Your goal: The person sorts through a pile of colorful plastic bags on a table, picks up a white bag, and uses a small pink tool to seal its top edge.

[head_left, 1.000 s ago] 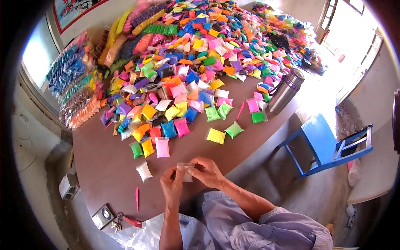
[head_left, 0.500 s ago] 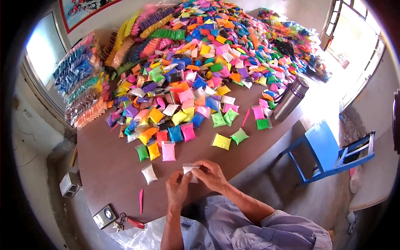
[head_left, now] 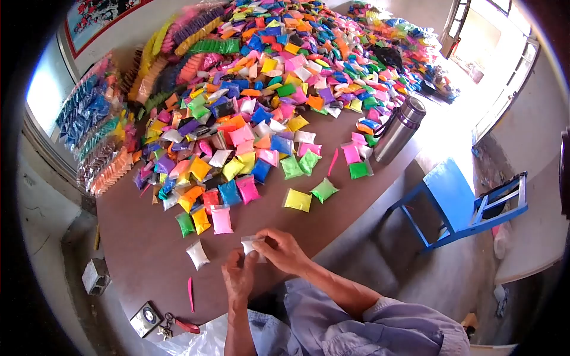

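Note:
A small clear bag with white filling (head_left: 249, 244) is pinched between my two hands above the near part of the table. My left hand (head_left: 239, 276) grips its lower left side, thumb up. My right hand (head_left: 282, 251) has its fingers closed over the bag's top right. Part of the bag is hidden behind the fingers. To the left lies another white bag (head_left: 198, 254), flat on the table. Just beyond are a pink bag (head_left: 222, 220), an orange bag (head_left: 202, 221) and a green bag (head_left: 184, 224). A pink plastic stick (head_left: 190, 295) rests near my left hand.
A large heap of colourful bags (head_left: 285, 71) covers the far side of the brown table (head_left: 142, 237). A steel thermos (head_left: 401, 130) stands at the right edge. A blue chair (head_left: 454, 196) is beyond it. Keys (head_left: 168, 326) and a dark box (head_left: 145, 319) lie front left.
The whole view has shifted, so the table and heap appear further left. Both hands still hold the white bag, with only slight finger movement.

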The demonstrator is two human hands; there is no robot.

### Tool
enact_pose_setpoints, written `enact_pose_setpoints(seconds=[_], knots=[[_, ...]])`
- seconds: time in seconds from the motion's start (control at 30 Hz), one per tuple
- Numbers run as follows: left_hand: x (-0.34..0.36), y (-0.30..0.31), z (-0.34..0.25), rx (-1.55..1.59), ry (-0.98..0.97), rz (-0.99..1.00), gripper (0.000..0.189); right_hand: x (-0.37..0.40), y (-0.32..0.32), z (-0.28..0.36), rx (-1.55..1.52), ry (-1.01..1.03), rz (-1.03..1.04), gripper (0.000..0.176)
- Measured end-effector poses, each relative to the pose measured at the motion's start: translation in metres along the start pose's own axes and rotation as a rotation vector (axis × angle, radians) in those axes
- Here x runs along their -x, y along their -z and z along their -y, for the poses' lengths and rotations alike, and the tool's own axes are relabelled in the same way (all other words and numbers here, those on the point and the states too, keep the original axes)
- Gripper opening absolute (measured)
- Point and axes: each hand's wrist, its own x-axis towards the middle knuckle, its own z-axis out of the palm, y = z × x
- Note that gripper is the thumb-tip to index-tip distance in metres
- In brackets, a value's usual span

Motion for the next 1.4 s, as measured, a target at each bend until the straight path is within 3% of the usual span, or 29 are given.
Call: enact_pose_setpoints(seconds=[0.1,0.17,0.27,0.33,0.4,0.43,0.57,0.7,0.77,0.9,1.0,1.2,1.4], knots=[[-0.001,0.000,-0.007,0.019,0.057,0.046,0.024,-0.005,-0.001,-0.009,-0.056,0.017,-0.026,0.015],[0.000,-0.002,-0.009,0.091,-0.036,0.020,0.023,-0.006,0.000,-0.013,-0.082,0.049,-0.022,0.015],[-0.003,0.000,0.005,0.179,0.090,0.058,0.022,-0.001,-0.001,-0.012,-0.059,0.065,0.034,0.012],[-0.003,-0.004,-0.003,0.172,0.000,-0.009,0.021,-0.002,0.000,-0.005,-0.016,0.064,0.086,0.011],[-0.003,-0.004,0.004,0.176,0.017,-0.048,0.021,-0.001,0.000,0.000,-0.052,0.031,0.060,0.012],[-0.002,-0.005,0.007,0.205,0.017,-0.046,0.020,-0.003,-0.002,-0.007,-0.066,0.015,0.064,0.020],[0.003,-0.007,0.007,0.225,0.028,-0.089,0.018,-0.001,0.000,0.003,0.026,-0.011,0.095,0.019],[0.002,-0.010,0.006,0.164,-0.036,-0.058,0.021,0.001,0.000,-0.007,0.029,0.050,0.039,0.016],[0.004,-0.009,-0.011,0.160,-0.068,0.008,0.024,0.000,-0.001,-0.019,0.025,0.206,-0.109,0.013],[0.001,0.000,-0.019,0.045,-0.038,0.083,0.028,0.004,0.000,-0.008,-0.076,0.036,-0.081,0.011],[-0.001,-0.004,-0.003,0.050,-0.161,-0.010,0.029,-0.002,-0.001,-0.008,-0.107,0.027,-0.029,0.016],[0.001,-0.007,0.011,0.065,-0.126,-0.034,0.026,-0.002,-0.003,0.003,-0.070,0.042,0.035,0.020],[0.004,-0.005,-0.017,0.181,-0.058,0.078,0.024,-0.001,0.002,-0.019,-0.147,0.074,-0.112,0.020]])
